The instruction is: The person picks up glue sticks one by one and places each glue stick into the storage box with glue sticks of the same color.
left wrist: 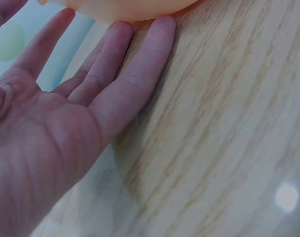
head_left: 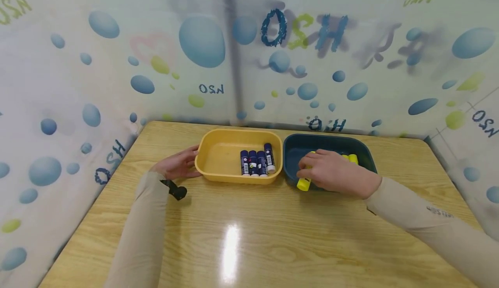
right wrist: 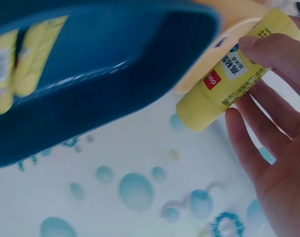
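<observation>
My right hand (head_left: 331, 171) pinches a yellow glue stick (right wrist: 216, 81) between thumb and fingers, over the near left part of the dark teal bin (head_left: 294, 147). The stick is tilted, and its lower end (head_left: 303, 184) overlaps the bin's near rim in the head view. More yellow glue sticks (right wrist: 34, 57) lie inside that bin, partly hidden by the hand. My left hand (head_left: 179, 163) is at the left end of the orange-yellow bin (head_left: 218, 156), its extended fingertips (left wrist: 162, 29) right at the bin's wall. Several dark blue glue sticks (head_left: 253, 163) lie in the right part of that bin.
Both bins stand side by side near the back edge of the wooden table (head_left: 273, 236). Behind and beside the table hangs a whitish curtain (head_left: 163, 101) printed with blue and green bubbles. A black strap (head_left: 174, 189) is at the left wrist.
</observation>
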### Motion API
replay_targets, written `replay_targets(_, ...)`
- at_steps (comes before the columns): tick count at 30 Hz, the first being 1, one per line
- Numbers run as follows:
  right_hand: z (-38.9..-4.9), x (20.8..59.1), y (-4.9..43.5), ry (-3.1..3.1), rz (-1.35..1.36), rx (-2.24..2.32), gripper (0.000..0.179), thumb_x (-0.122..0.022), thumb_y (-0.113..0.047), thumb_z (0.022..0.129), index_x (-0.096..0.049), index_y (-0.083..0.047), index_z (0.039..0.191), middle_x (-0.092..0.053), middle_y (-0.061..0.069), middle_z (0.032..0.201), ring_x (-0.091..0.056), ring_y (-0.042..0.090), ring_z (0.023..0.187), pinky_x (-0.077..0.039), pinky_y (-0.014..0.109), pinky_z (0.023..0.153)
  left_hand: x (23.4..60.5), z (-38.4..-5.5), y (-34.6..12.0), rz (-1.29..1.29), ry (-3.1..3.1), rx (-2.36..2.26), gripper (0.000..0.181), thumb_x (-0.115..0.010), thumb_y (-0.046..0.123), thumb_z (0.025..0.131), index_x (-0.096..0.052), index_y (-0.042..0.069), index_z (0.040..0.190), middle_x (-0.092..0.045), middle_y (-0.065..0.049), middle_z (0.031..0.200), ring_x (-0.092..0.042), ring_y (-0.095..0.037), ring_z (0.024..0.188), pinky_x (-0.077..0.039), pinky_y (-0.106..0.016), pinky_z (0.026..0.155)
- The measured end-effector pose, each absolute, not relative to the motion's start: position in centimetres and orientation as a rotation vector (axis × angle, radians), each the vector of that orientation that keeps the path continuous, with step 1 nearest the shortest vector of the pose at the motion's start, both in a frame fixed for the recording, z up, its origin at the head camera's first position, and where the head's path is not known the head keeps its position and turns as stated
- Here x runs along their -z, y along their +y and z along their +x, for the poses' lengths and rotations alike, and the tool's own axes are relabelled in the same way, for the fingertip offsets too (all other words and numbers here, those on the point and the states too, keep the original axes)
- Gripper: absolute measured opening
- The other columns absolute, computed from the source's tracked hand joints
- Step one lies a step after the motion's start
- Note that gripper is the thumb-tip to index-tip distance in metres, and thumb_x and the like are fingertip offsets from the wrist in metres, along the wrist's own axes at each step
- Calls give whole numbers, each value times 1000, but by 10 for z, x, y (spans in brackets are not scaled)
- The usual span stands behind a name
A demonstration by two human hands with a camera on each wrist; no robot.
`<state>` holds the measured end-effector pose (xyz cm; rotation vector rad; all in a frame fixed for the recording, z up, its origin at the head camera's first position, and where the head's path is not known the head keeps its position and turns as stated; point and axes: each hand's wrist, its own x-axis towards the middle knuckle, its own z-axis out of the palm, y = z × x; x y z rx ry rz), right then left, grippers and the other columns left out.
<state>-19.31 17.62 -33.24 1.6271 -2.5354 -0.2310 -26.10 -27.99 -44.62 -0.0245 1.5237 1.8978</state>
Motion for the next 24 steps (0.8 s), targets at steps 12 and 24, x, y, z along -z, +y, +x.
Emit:
replay_targets(12, -225, 347, 197, -2615, 1604, 279, 21, -75, 2, 80, -74, -14, 94, -62, 3, 91, -57, 21, 82, -47, 30, 66, 447, -261, -283, -29, 1494, -1902, 59, -36, 25, 107, -5, 19, 157, -10, -11, 158, -44, -16, 124, -42, -47, 101)
replay_targets(24, -247, 374, 195, -2783, 1630, 488, 19, -74, 2, 81, -76, -14, 90, -63, 1, 86, -57, 20, 78, -47, 31, 65, 447, -261, -282, -13, 1504, -1898, 57, -34, 25, 108, -6, 19, 157, -10, -10, 159, -37, -21, 130, -40, -48, 102)
